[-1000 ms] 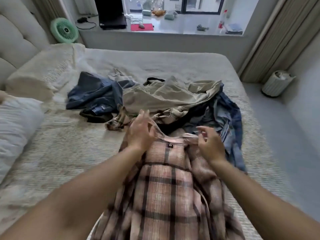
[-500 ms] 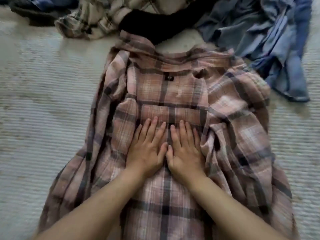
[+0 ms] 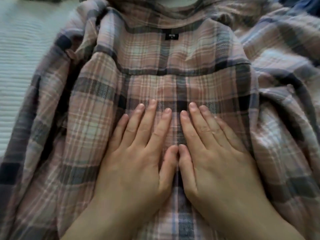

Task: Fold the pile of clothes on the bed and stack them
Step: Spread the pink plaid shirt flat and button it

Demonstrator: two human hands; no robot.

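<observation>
A pink and grey plaid shirt lies spread on the bed, collar away from me, with a small black label below the collar. My left hand and my right hand press flat on the middle of the shirt, side by side, thumbs touching, fingers straight and pointing toward the collar. Rumpled folds of the shirt bunch at the left and right of my hands.
The pale ribbed bedspread shows at the left edge. A bit of blue clothing peeks in at the top right corner. The pile of other clothes is out of view.
My hands went from the collar down to the middle of the shirt and now press flat there. The view has closed in on the shirt, so the pile is out of frame.
</observation>
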